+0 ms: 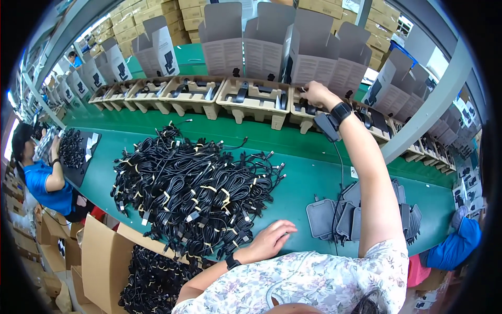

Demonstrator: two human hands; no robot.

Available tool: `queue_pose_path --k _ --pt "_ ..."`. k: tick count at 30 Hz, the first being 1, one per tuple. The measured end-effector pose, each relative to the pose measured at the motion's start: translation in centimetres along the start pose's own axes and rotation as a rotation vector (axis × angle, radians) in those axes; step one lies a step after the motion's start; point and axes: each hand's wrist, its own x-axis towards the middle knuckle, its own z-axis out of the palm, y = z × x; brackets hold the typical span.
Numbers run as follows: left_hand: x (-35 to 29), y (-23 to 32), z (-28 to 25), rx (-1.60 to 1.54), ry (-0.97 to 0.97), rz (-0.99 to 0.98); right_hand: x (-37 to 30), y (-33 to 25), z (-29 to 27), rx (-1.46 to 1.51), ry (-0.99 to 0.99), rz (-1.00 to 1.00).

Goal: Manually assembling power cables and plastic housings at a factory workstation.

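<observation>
The right hand (pixel 316 95) reaches into a pulp tray (pixel 299 111), upper centre (its grip I cannot tell). The tray looks light, stiff, dentable: best held by its rim. The left hand (pixel 272 239) lies empty, lower centre.

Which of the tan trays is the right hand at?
The tan tray immediately right of the widest-looking tray: it alone has the right hand over it.

Right grip (pixel 315 94) — contact with tray (pixel 299 116) too small to tell
</observation>
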Motion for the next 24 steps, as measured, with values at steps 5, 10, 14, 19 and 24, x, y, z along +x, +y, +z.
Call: queue_pose_path --k 5,10,14,19,24 --pt "0.2 -0.7 -0.3 -0.001 -0.013 -0.010 1.1 -1.2 -0.6 0.581 -0.182 0.151" --pt "0.2 -0.9 -0.3 -0.028 0.012 0.001 0.7 0.2 -1.2 0.814 -0.186 0.193" --pt "0.1 -1.3 -0.3 0.002 0.012 0.028 0.5 1.2 -1.4 0.591 -0.105 0.200" --pt "0.1 -1.5 -0.1 0.032 0.005 0.073 0.3 1.6 -0.4 -0.172 0.088 0.097" --pt "-0.1 -1.6 -0.3 0.006 0.001 0.045 -2.8 -2.7 -1.4 -0.532 0.145 -0.036"
